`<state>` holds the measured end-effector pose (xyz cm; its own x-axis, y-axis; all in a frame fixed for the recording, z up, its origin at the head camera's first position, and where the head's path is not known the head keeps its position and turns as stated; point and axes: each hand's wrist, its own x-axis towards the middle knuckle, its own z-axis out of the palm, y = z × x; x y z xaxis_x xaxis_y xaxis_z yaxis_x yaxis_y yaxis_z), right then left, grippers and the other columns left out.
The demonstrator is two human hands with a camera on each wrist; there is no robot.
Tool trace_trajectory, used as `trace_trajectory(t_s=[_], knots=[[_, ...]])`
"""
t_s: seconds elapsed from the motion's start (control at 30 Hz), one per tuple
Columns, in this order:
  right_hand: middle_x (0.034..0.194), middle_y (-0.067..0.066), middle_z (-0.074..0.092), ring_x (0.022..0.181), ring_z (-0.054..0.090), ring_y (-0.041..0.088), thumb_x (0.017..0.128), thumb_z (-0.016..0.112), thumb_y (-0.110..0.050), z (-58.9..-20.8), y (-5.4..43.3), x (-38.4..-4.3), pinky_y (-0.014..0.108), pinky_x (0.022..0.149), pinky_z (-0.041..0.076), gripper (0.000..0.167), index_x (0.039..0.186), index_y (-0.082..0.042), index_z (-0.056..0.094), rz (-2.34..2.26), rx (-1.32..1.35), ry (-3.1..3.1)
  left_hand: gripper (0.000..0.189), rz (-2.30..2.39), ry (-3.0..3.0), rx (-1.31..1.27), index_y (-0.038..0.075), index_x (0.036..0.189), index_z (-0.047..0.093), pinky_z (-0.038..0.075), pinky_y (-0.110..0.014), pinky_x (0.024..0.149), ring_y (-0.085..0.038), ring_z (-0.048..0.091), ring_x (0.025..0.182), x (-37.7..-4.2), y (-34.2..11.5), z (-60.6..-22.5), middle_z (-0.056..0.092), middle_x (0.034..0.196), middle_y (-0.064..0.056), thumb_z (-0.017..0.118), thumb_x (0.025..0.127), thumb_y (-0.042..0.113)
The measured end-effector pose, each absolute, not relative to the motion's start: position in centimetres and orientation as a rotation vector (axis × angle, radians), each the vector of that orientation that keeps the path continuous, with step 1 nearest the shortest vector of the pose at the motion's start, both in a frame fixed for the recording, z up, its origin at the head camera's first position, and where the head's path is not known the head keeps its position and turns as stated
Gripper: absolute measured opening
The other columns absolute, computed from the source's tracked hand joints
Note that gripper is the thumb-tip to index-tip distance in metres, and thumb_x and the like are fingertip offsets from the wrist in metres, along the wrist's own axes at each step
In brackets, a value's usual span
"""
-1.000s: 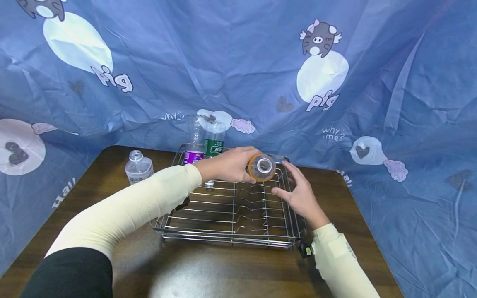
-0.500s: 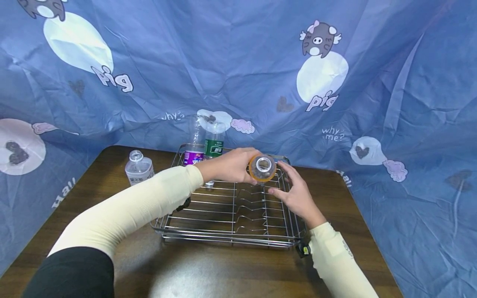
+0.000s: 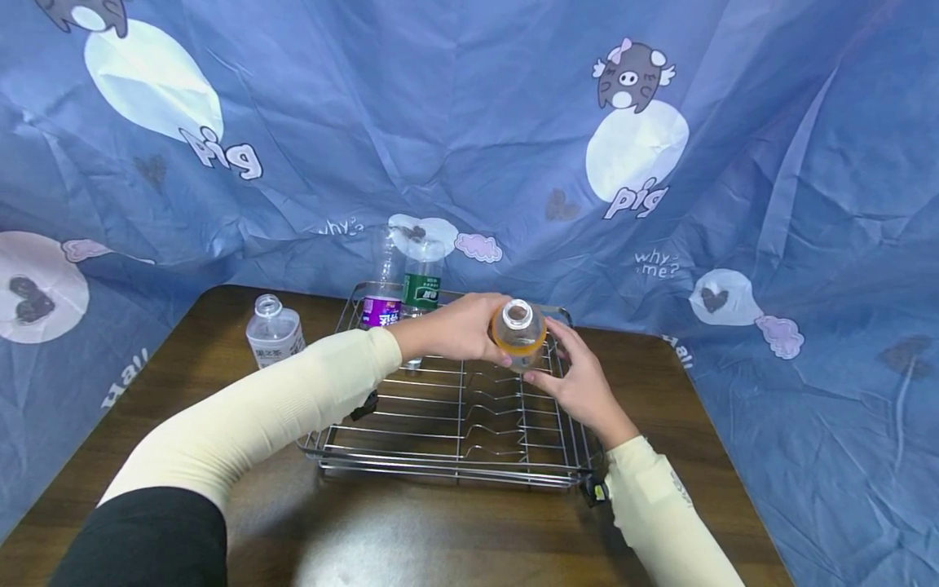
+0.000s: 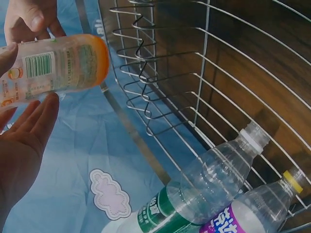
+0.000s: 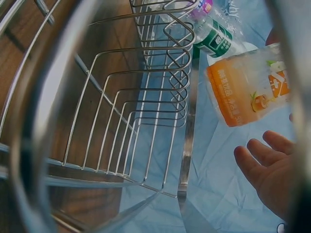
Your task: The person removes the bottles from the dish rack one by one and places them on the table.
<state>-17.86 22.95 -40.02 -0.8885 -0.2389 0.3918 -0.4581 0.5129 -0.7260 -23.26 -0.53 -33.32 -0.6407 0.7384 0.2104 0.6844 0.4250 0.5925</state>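
Note:
My left hand (image 3: 464,326) grips a clear plastic bottle with an orange-trimmed label (image 3: 519,336), its uncapped mouth facing the head camera. My fingers and thumb wrap its side in the left wrist view. On the other side is my right hand (image 3: 583,387), thumb and fingers spread around the bottle; in the right wrist view its relaxed fingers (image 5: 260,155) look apart from the label. Contact on that side is hard to tell. Below both hands stands a metal wire dish rack (image 3: 455,471). A green-label bottle (image 3: 421,289) and a purple-label bottle (image 3: 381,310) lean neck-down in its back left corner.
Left of the rack, a clear uncapped bottle with dark lettering (image 3: 273,330) stands on the brown wooden table (image 3: 381,530). A blue patterned cloth (image 3: 484,147) hangs behind the table. Wire dividers (image 3: 487,428) run along the rack's middle.
The bottle in my left hand has tilted, so more of its side and orange band shows below the mouth. My right hand has moved left, closer to it.

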Motion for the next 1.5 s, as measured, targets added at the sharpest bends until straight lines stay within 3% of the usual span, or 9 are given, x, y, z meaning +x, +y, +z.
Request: trace_trajectory(t_s=[0.3,0.57,0.93,1.5], knots=[[0.148,0.014,0.048,0.134,0.046,0.03,0.076,0.088,-0.007,-40.1,22.8,-17.9,0.052,0.106,0.044,0.084,0.149,-0.008,0.047,1.286,0.586,-2.53,0.068,1.149,2.503,1.274,0.011,0.133,0.061,0.051,-0.029,0.095,-0.015,0.065,0.107,-23.2,-0.4,-33.6,0.069,0.12,-0.002,0.092,0.072,0.018],[0.143,0.016,0.052,0.131,0.048,0.032,0.076,0.088,-0.005,-40.4,22.8,-18.0,0.06,0.103,0.044,0.08,0.147,-0.007,0.049,1.284,0.61,-2.511,0.063,1.21,2.439,1.25,0.009,0.128,0.064,0.053,-0.027,0.093,-0.014,0.067,0.104,-23.1,-0.2,-33.9,0.071,0.115,-0.002,0.091,0.071,0.013],[0.135,0.014,0.056,0.12,0.054,0.031,0.075,0.087,-0.001,-40.5,22.5,-17.7,0.052,0.102,0.047,0.076,0.143,-0.01,0.053,1.318,0.615,-2.547,0.06,1.276,2.356,1.206,0.009,0.126,0.066,0.053,-0.024,0.092,-0.011,0.068,0.101,-22.7,-0.3,-34.0,0.073,0.113,0.0,0.091,0.072,0.013],[0.12,0.012,0.063,0.105,0.062,0.031,0.075,0.089,-0.01,-40.6,22.4,-17.4,0.048,0.09,0.053,0.066,0.134,-0.009,0.059,1.215,0.558,-2.602,0.056,1.272,2.258,1.215,0.008,0.128,0.065,0.054,-0.025,0.09,-0.011,0.068,0.103,-23.0,-0.6,-34.6,0.072,0.118,-0.002,0.088,0.078,0.014]])
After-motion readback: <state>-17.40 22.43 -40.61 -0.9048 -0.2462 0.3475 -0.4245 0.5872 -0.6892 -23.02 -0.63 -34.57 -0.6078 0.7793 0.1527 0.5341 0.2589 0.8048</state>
